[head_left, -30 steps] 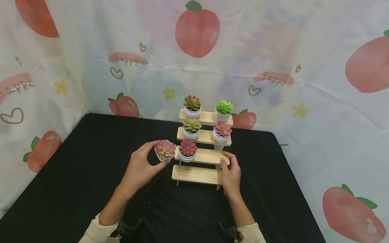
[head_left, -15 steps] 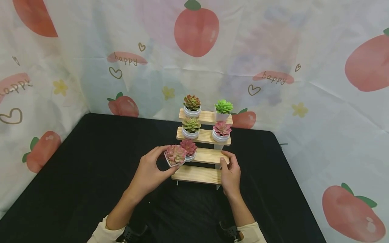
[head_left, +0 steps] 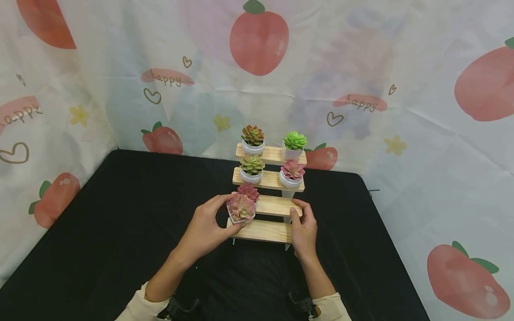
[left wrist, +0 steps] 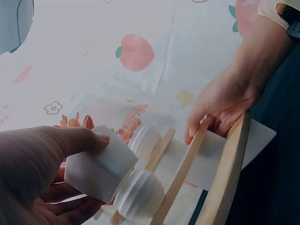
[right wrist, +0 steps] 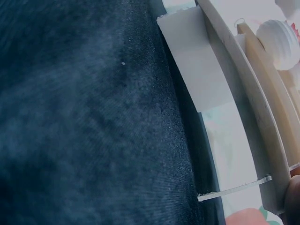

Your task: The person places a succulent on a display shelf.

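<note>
My left hand (head_left: pixel 206 225) pinches a pink succulent (head_left: pixel 242 207) by its square white pot (left wrist: pixel 101 164), thumb on one side and fingers on the other. It overlaps the left end of the lower tiers of a wooden four-tier stand (head_left: pixel 265 231) in the head view. Just behind it, partly hidden, is a dark pink succulent (head_left: pixel 249 191) in a round ribbed pot (left wrist: pixel 139 194) on the second tier from the bottom. With thumb and fingers, my right hand (head_left: pixel 305 229) grips that tier's right end. Only a fingertip (right wrist: pixel 294 197) shows in the right wrist view.
Higher tiers carry a reddish-green succulent (head_left: pixel 253 135), a bright green one (head_left: pixel 295 140), a yellow-green one (head_left: pixel 252 165) and a pink one (head_left: pixel 292 170), all potted in white. Black cloth (head_left: pixel 120 249) covers the table, and a fruit-print curtain (head_left: pixel 305 53) hangs behind.
My left hand has carried the potted pink succulent rightward and slightly nearer, from beside the stand to in front of the dark pink one. The right hand keeps its grip.
</note>
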Demonstrator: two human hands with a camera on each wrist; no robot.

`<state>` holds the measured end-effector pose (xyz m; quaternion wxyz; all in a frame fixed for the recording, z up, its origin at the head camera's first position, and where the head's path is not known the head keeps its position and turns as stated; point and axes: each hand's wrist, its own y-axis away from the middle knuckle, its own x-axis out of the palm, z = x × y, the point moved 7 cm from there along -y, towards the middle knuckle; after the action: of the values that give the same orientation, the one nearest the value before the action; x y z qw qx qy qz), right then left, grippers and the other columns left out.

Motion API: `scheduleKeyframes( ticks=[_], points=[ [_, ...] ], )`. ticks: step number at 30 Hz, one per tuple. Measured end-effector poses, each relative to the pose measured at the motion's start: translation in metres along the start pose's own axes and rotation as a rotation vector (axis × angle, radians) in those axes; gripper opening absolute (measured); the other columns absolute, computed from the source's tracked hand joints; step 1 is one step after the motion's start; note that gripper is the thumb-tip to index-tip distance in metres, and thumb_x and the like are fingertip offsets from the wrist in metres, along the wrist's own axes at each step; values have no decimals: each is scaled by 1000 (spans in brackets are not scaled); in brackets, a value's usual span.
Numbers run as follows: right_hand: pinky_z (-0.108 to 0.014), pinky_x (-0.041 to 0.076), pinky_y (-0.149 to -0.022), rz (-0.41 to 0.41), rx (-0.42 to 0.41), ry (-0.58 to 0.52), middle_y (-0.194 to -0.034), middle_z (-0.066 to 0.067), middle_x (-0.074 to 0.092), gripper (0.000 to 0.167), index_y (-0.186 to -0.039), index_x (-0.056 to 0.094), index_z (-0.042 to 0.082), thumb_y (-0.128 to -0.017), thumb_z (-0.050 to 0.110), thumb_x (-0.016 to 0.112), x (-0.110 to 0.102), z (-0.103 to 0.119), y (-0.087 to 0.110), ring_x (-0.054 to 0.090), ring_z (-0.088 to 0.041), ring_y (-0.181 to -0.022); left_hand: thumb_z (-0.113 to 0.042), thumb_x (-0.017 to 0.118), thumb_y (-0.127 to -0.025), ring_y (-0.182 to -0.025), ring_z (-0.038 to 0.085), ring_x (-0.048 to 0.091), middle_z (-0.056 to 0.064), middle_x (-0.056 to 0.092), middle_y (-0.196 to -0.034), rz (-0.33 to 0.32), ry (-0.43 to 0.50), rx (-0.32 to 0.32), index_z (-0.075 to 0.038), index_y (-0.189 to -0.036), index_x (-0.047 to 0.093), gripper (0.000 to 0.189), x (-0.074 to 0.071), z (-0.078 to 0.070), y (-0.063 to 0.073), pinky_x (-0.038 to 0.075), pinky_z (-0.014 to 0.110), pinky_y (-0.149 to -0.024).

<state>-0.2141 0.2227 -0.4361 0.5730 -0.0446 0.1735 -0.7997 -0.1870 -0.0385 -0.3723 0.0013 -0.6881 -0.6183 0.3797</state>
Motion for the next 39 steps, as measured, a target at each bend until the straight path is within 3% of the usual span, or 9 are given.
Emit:
scheduleKeyframes(
  ticks=[4, 8, 11, 14, 16, 25, 32, 39],
  points=[
    [-22, 39, -57, -3, -6, 6, -112, -20, 63, 26, -127, 63, -8, -103, -5, 54, 0, 4, 1, 46, -15, -67, -19, 94, -78, -111, 22, 65, 7, 69, -121, 21, 6, 1, -3, -134, 65, 65, 5, -2, -2, 54, 48, -95],
    [-22, 39, -60, -9, -13, 2, -116, -17, 63, 26, -128, 65, -2, -104, -1, 54, -1, -15, -3, 49, -15, -73, -18, 93, -78, -112, 21, 65, 6, 68, -123, 61, 35, 0, -4, -132, 66, 62, 12, -4, -2, 54, 47, -94],
    [-23, 44, -77, -6, 2, -20, -125, -11, 63, 26, -129, 65, 3, -106, 2, 53, -1, -31, -7, 56, -17, -96, -15, 93, -79, -112, 20, 65, 7, 68, -125, 96, 58, 21, -3, -132, 66, 60, 17, -8, -3, 55, 45, -93],
    [-25, 43, -95, 3, 7, -47, -133, -10, 62, 27, -129, 64, 3, -106, 1, 50, -1, -35, -8, 53, -17, -118, -14, 92, -79, -109, 18, 65, 7, 69, -123, 127, 65, 40, -3, -131, 66, 59, 24, -12, -4, 56, 44, -91],
    [-26, 42, -100, 6, 6, -62, -135, -11, 61, 29, -130, 64, 3, -106, 0, 49, -1, -35, -8, 52, -18, -122, -13, 92, -79, -108, 17, 66, 6, 69, -122, 141, 65, 53, -3, -130, 66, 59, 29, -14, -5, 56, 43, -90],
    [-23, 45, -96, 21, 36, -97, -138, -18, 59, 40, -138, 60, -2, -105, -5, 38, -1, -31, -7, 53, -23, -118, -9, 92, -78, -114, 19, 65, 7, 70, -123, 191, 72, 90, -3, -131, 66, 60, 52, -21, -10, 53, 40, -97],
    [-26, 44, -93, 37, 41, -81, -135, -24, 58, 43, -136, 57, -11, -100, -9, 36, -2, 1, -1, 53, -25, -112, -5, 88, -82, -121, 23, 61, 11, 66, -129, 234, 106, 79, 0, -136, 62, 60, 71, -27, -16, 50, 41, -102],
    [-28, 40, -96, 27, 52, -64, -134, -25, 59, 42, -134, 59, -11, -98, -9, 37, -3, 8, 1, 52, -26, -114, -3, 86, -84, -121, 24, 62, 13, 65, -132, 213, 149, 57, -1, -139, 58, 62, 82, -34, -21, 50, 43, -101]
  ],
)
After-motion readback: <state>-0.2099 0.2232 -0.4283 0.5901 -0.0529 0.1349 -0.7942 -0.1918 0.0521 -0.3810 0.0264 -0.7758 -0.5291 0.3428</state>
